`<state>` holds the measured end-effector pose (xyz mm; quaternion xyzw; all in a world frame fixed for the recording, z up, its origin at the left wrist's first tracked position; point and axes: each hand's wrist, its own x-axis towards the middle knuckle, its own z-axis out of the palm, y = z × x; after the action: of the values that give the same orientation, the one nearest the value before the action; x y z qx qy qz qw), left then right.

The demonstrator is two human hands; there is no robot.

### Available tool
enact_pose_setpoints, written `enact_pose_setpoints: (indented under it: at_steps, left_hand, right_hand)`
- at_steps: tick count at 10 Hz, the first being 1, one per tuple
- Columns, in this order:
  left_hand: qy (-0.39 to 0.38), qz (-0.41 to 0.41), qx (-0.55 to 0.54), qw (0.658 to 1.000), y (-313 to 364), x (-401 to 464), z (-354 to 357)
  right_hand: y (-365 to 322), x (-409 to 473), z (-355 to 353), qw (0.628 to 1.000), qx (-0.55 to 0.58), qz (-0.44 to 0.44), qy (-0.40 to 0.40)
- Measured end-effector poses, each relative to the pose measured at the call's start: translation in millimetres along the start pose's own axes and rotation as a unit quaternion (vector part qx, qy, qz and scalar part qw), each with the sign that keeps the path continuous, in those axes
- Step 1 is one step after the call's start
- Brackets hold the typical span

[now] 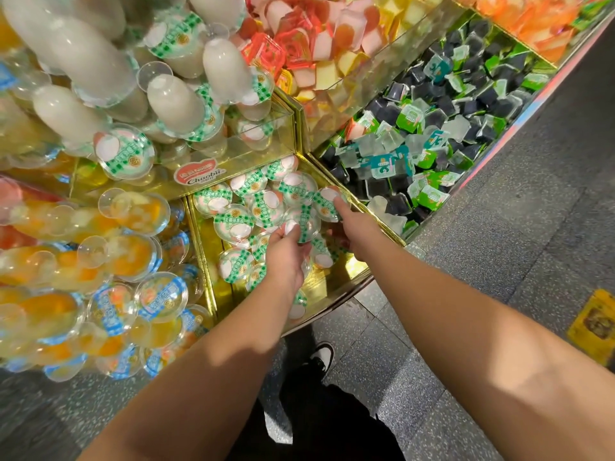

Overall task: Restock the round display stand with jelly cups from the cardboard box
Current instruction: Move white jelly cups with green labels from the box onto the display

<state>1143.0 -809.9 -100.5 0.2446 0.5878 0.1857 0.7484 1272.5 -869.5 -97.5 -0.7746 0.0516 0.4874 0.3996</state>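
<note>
Left hand (286, 257) pinches a cup (304, 224); right hand (356, 227) points one finger onto another cup (329, 202). Cups piled beside the fingers may slide off the stand (336, 294) if nudged.

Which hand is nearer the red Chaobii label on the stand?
Left. The left hand is in the green-lidded cup bin, below and slightly right of the Chaobii label. The right hand reaches farther right, near the bin's right edge.

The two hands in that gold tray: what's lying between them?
In the head view, green-checked jelly cups fill the gap between the left hand and right hand; the left thumb rests on one.
</note>
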Motion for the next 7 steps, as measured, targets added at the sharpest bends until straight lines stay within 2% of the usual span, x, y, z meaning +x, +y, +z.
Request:
enact_pose_setpoints:
  at_steps: [1,2,3,5,6,7]
  left_hand:
    - [-0.016,-0.035,0.003,0.999,7.2,-6.4,-0.3]
    - [-0.053,-0.039,0.025,0.997,13.1,-16.1,-2.5]
    - [-0.053,-0.046,0.064,0.995,20.9,-35.9,-5.8]
    - [-0.069,-0.072,0.099,0.990,42.7,-75.8,-40.9]
    - [-0.094,-0.009,0.167,0.981,78.6,-135.2,-77.2]
    - [-0.133,0.078,0.213,0.965,107.7,-163.6,-127.1]
  right_hand:
    - [-0.5,-7.8,-4.0,1.000,0.025,0.007,-0.011]
    - [-0.1,-11.7,-9.5,0.999,0.037,0.003,-0.018]
    - [2.8,-24.7,-17.3,0.999,0.045,-0.015,-0.019]
    - [9.0,-94.3,-22.7,0.995,-0.053,-0.073,0.034]
    - [4.5,-142.1,-6.5,0.985,-0.096,-0.136,0.036]
    - [1.5,-196.8,31.5,0.959,-0.180,-0.214,0.052]
